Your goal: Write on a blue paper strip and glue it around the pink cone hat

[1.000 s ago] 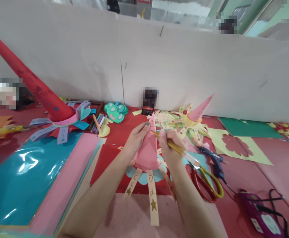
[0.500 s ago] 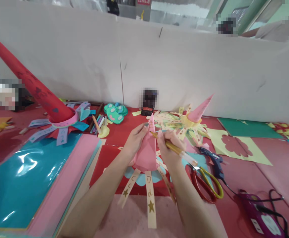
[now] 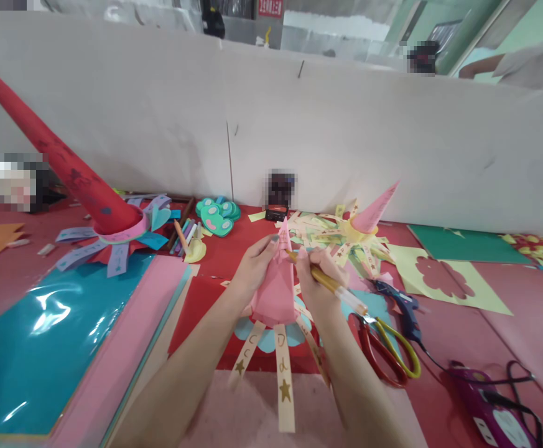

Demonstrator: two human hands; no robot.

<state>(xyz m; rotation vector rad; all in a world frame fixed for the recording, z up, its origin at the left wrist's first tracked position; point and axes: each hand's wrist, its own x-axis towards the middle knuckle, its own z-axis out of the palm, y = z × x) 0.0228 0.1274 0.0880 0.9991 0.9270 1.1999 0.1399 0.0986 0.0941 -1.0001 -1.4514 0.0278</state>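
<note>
A pink paper cone (image 3: 275, 292) stands in front of me, with cream strips (image 3: 284, 379) bearing letters and gold stars spread from its base. Light blue scalloped paper (image 3: 267, 341) lies under the base. My left hand (image 3: 258, 264) grips the cone near its top, fingers closed on its left side. In my right hand (image 3: 318, 269) is a gold marker (image 3: 329, 281), its tip against the cone's upper right part. Small writing shows near the cone's tip, too small to read.
Red and yellow-handled scissors (image 3: 378, 348), a blue glue gun (image 3: 404, 308) and a purple device (image 3: 490, 404) with cords lie right. A tall red cone (image 3: 66, 162) stands left behind blue sheets (image 3: 51, 336). Another pink cone (image 3: 374, 211) stands at the back among strips.
The view has shifted slightly. Both hands keep nearly the same place on the cone and marker. At the far left, a yellow item over the orange paper is gone from view.
</note>
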